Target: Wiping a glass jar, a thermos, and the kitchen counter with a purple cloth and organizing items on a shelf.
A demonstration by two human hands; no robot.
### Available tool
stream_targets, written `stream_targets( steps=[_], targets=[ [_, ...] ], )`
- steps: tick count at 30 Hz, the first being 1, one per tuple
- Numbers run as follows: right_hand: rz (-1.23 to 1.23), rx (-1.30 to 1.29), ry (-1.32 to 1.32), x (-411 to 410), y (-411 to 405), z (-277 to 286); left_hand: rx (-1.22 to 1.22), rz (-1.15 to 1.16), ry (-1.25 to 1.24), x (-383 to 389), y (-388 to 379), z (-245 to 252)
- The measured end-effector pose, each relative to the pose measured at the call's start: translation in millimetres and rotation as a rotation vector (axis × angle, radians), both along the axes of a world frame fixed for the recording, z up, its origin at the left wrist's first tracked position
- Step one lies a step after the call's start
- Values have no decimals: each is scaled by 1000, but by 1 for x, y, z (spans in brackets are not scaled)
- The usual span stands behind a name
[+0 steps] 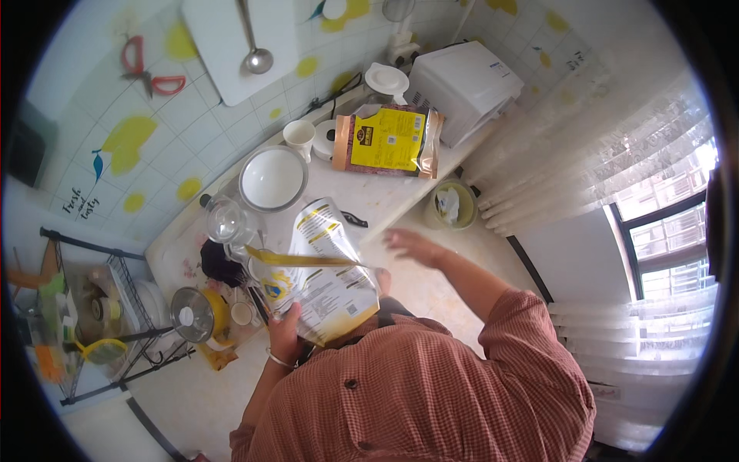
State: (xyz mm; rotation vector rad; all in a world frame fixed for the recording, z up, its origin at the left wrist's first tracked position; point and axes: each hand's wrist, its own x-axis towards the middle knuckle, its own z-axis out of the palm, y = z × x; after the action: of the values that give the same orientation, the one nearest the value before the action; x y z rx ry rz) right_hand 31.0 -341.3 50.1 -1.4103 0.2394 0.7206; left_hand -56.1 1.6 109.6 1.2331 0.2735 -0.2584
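Observation:
My left hand (286, 332) grips a large white, gold and yellow foil bag (335, 289) by its lower left edge, close to my body. Across the bag runs a gold strip (303, 260) at its upper part. My right hand (413, 245) is off to the right of the bag, fingers apart, slightly blurred, holding nothing. Beyond the bag on the counter lie a black-handled tool (354, 219), partly hidden, and a white bowl with a grey rim (273, 178). A second bag, yellow and copper-coloured (388, 141), lies farther back.
Glass jug (226, 222), white cup (299, 136) and white appliance (465, 86) stand along the wall. At left are a yellow-and-steel pot (199, 315), a mug (242, 313) and a wire rack (124, 289). A waste bin (452, 205) stands on the floor beyond the counter edge.

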Motion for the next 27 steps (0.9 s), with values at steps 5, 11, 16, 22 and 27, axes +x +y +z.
stream_targets(
  steps=[5,11,16,22,27],
  targets=[
    [-234,-703,-303,114,-142,-117,422,-207,-174,0,-17,-17],
    [-635,-985,-239,189,-159,-93,-219,254,262,4,-83,-6],
    [-717,-107,-229,188,-158,-82,-175,228,201,19,-114,6],
    [-858,117,-304,108,-139,21,-154,127,83,46,-138,-2],
    [-779,438,120,11,-77,43,-337,139,-1,59,-166,-5]
  ],
)
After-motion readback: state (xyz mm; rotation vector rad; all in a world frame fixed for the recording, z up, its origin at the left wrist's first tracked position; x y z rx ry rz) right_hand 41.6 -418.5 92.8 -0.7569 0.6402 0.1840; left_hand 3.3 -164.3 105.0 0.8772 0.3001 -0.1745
